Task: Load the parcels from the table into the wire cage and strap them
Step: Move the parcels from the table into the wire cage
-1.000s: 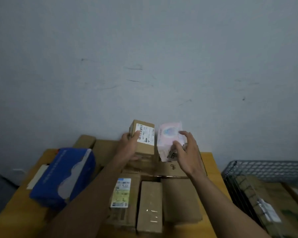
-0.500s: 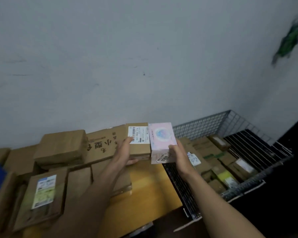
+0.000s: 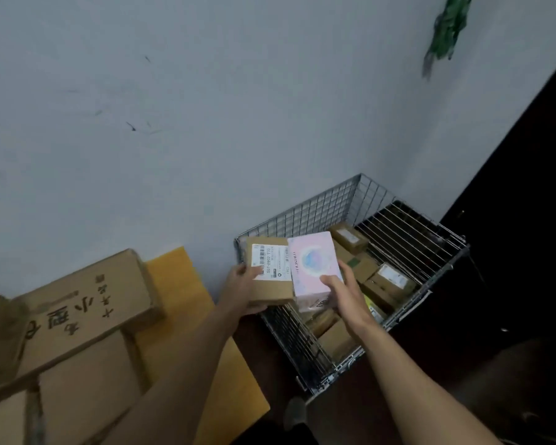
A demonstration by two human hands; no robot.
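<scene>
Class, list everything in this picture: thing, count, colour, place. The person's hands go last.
labelled box: one, brown, over the cage's left edge.
pink box: one, pink, touching the labelled box.
cage: one, grey wire, right of the table.
parcels: several, mostly brown, inside the cage.
cartons: several, brown, stacked on the table.
table: one, yellow, lower left.
wall: one, pale grey, behind everything.
green thing: one, green, top right.
left hand: one, grips the labelled box.
right hand: one, grips the pink box.
</scene>
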